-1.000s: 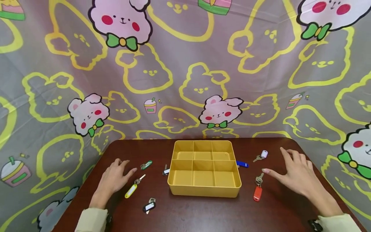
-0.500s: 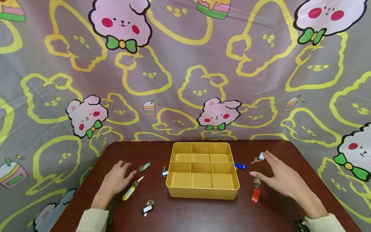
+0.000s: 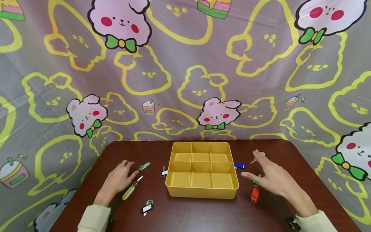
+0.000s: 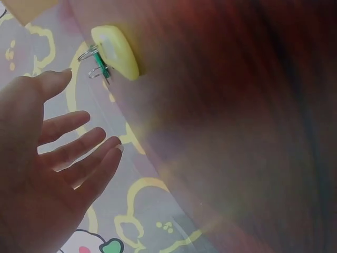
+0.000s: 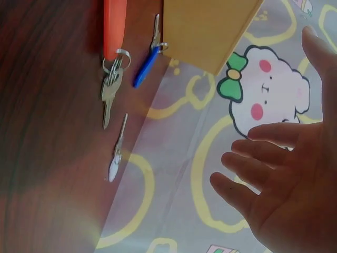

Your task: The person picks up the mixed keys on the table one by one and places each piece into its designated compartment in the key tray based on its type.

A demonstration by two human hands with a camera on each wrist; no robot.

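Observation:
My right hand (image 3: 272, 177) hovers over the right part of the table, fingers extended and holding nothing. Below it lie a key with a red tag (image 3: 255, 195) and a key with a white tag (image 3: 262, 154), both partly covered in the head view. The right wrist view shows the red tag (image 5: 115, 26) and white tag (image 5: 114, 167) apart from the hand. My left hand (image 3: 117, 178), fingers loosely bent, holds nothing beside a key with a green tag (image 3: 144, 166) and one with a yellow tag (image 3: 128, 192). The left wrist view shows the yellow tag (image 4: 117, 52) beyond the thumb.
A yellow box (image 3: 203, 193) with several compartments stands mid-table. A blue tag (image 3: 240, 166) lies against its right side, and a key with a white-labelled tag (image 3: 164, 173) at its left. A black tag (image 3: 147, 208) lies front left. Patterned cloth (image 3: 174, 80) hangs behind.
My right hand has moved left toward the box and now covers part of the red-tagged and white-tagged keys. My left hand has shifted slightly right. The keys and box stay in place.

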